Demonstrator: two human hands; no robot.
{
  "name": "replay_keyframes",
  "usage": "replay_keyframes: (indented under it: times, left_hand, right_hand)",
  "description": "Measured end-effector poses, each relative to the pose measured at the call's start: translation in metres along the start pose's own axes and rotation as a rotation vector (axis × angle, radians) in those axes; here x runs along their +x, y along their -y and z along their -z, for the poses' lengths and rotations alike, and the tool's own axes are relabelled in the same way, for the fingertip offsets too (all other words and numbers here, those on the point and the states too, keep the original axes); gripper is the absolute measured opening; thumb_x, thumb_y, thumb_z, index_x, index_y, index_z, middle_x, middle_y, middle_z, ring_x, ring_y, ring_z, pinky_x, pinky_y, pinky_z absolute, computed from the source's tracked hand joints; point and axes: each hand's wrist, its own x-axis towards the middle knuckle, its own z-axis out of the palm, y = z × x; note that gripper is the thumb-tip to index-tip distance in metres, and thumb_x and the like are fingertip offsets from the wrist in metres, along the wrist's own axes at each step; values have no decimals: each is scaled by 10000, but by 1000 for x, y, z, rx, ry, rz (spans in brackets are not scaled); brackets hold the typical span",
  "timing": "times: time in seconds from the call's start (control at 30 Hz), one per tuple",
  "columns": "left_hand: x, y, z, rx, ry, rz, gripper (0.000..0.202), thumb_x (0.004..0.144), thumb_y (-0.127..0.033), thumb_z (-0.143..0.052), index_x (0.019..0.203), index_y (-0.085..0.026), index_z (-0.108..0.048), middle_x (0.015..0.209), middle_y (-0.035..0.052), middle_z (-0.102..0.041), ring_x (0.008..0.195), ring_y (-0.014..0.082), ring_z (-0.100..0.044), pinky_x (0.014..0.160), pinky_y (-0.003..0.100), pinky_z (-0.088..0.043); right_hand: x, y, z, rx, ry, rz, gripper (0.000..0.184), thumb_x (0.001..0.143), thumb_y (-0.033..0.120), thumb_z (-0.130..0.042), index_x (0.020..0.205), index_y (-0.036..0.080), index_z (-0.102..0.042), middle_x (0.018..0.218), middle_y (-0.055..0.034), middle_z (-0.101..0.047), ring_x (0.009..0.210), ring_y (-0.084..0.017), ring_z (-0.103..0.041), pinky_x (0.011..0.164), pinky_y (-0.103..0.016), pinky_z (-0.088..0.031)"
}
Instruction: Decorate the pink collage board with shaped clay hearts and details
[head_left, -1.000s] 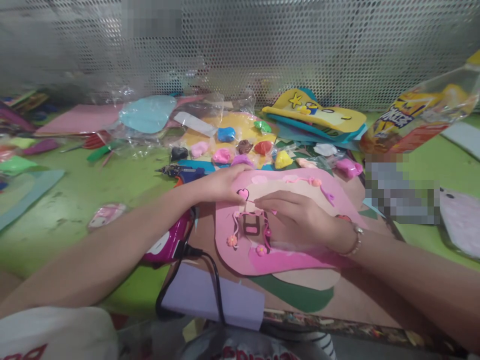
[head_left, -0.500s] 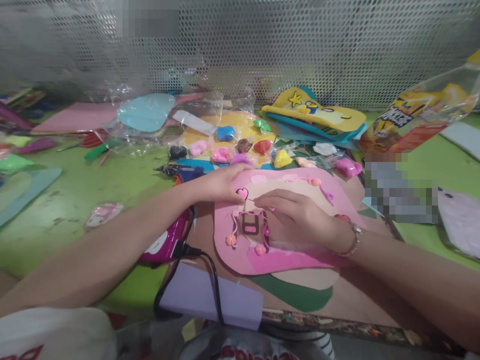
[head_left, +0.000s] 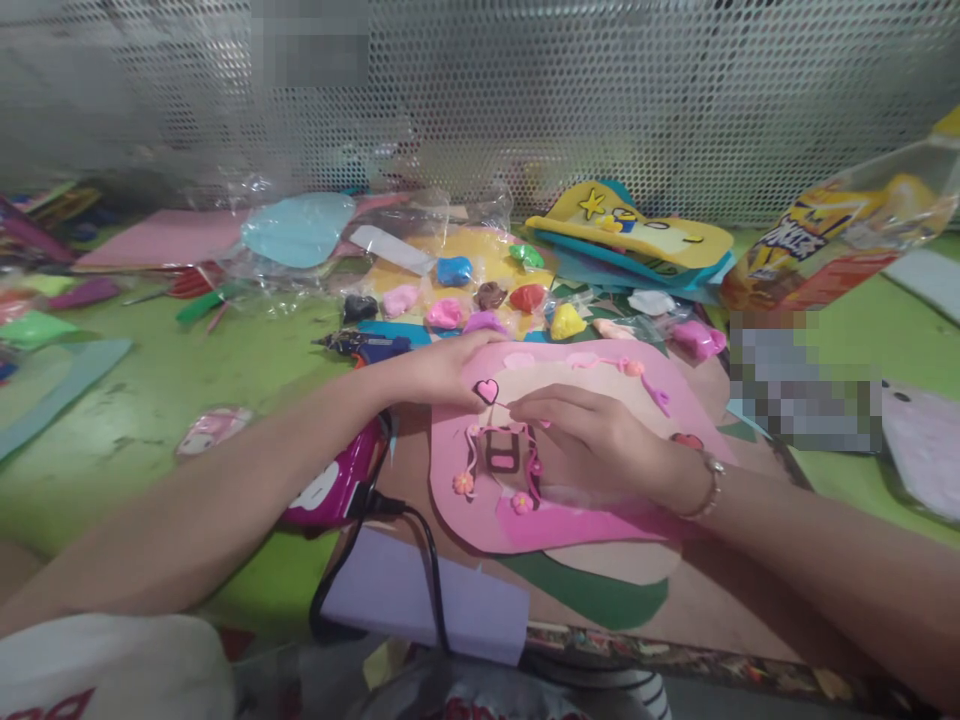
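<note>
A pink foam board (head_left: pixel 457 520) with a cream middle lies in front of me, decorated with small clay flowers, wavy pink strands and a brown square frame (head_left: pixel 502 451). My left hand (head_left: pixel 442 375) is at its upper left edge, fingers along the top and thumb over the border beside a pink heart (head_left: pixel 487 391) with a dark outline. Over the middle of the board, my right hand (head_left: pixel 600 430) has its fingertips pressed together just below the heart. A thin line runs by these fingertips; whether they hold it is too small to tell.
Behind the board lie several bagged clay lumps such as a blue one (head_left: pixel 454 270) and a yellow one (head_left: pixel 568 321). A glue gun (head_left: pixel 367 343) and a magenta device (head_left: pixel 337 485) with a black cable (head_left: pixel 431 560) are left. A snack bag (head_left: pixel 817 240) stands right.
The whole view shifts slightly right and down. Both hands keep nearly the same places on the board, and nothing is visibly taken or let go.
</note>
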Motion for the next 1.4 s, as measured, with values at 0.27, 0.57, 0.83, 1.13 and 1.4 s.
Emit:
replay_keyframes:
  times: [0.27,0.57,0.83,1.13,1.4]
  left_hand:
    - [-1,0,4,-54,15,-34,859,641,-304,-736,1417,-263,-370,1436,50,-437,1292,308,-431,1038,356,-366]
    - [-1,0,2,-40,-6,-31,866,625,-290,-733,1413,-250,-378,1424,61,-453,1281,314,-445,1019,375,-387]
    - [-1,-2,2,-28,-5,-25,863,629,-287,-737,1411,-240,-376,1425,68,-452,1297,310,-430,1023,356,-383]
    - [0,-4,3,-39,-44,72,730,689,-424,-691,1344,-214,-446,1386,85,-496,1263,316,-464,1012,378,-382]
    - [2,-3,1,-35,-77,116,747,659,-372,-731,1328,-183,-457,1371,107,-505,1229,296,-492,1012,397,-382]
  right_hand:
    - [-1,1,-1,13,-20,19,402,786,265,-656,1148,140,-533,1073,-131,-661,1005,-194,-634,855,-311,-548]
    - [0,1,-2,14,-17,13,464,758,288,-687,1164,141,-517,1079,-131,-659,1010,-198,-635,867,-313,-547]
    - [1,1,-3,24,-23,12,504,734,265,-694,1180,143,-494,1093,-128,-653,1035,-201,-623,886,-308,-539]
    - [-2,4,0,27,-81,56,234,831,161,-597,1057,153,-538,923,-91,-653,864,-160,-616,757,-283,-549]
    - [-2,10,0,-96,-43,180,254,846,29,-445,1056,131,-544,918,-90,-674,870,-157,-619,772,-292,-550]
